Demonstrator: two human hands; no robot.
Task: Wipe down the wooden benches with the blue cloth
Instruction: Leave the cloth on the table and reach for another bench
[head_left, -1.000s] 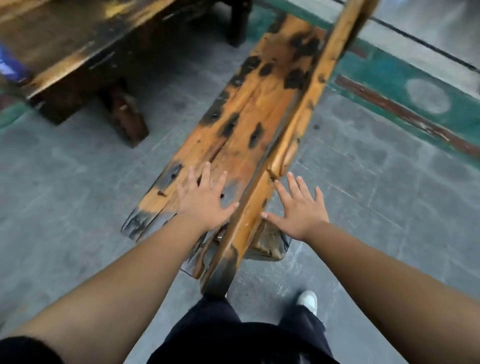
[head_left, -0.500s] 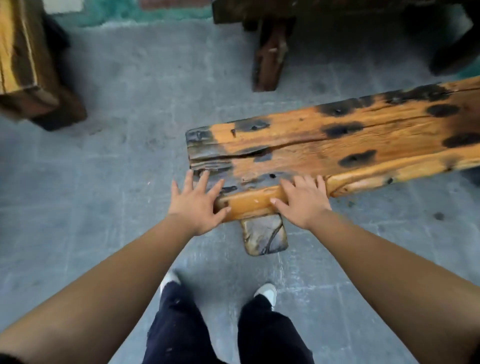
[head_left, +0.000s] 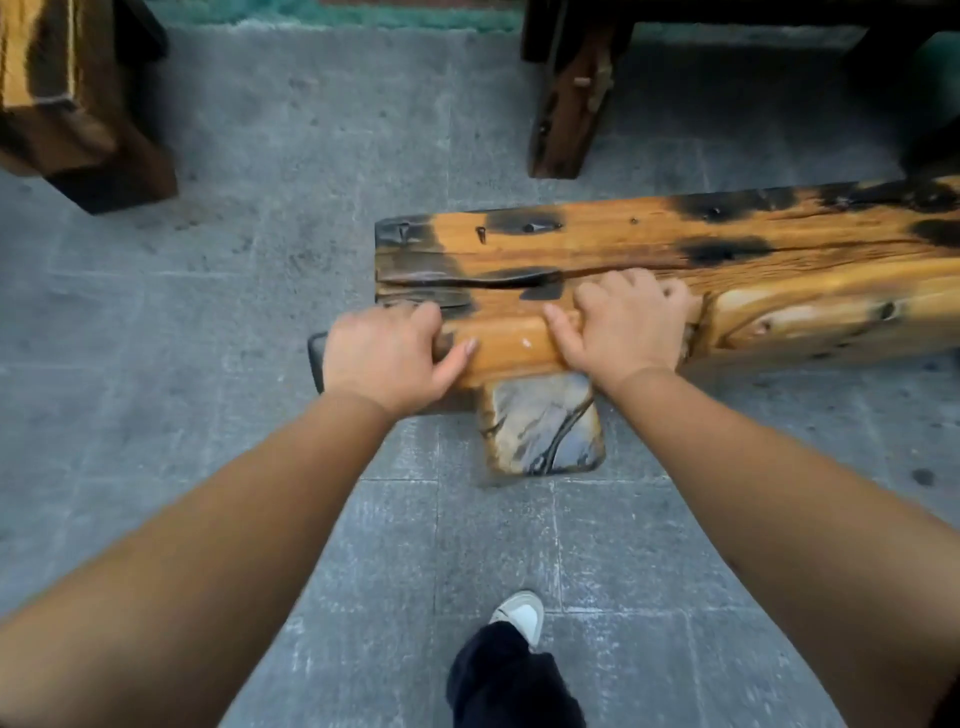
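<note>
A long wooden bench, orange with black scorched patches, lies across the middle and runs off to the right. My left hand grips the near edge at the bench's left end, fingers curled over the top and thumb on the front face. My right hand grips the same near edge a little further right, fingers curled over it. The bench's pale streaked leg shows below, between my wrists. No blue cloth is in view.
Grey paved floor surrounds the bench. Another wooden bench end stands at the upper left. A dark table leg stands behind the bench at the top. My shoe and dark trouser leg are at the bottom.
Both hands were flat with spread fingers near the bench end; now their fingers are curled over its near edge. The view has come closer to the bench.
</note>
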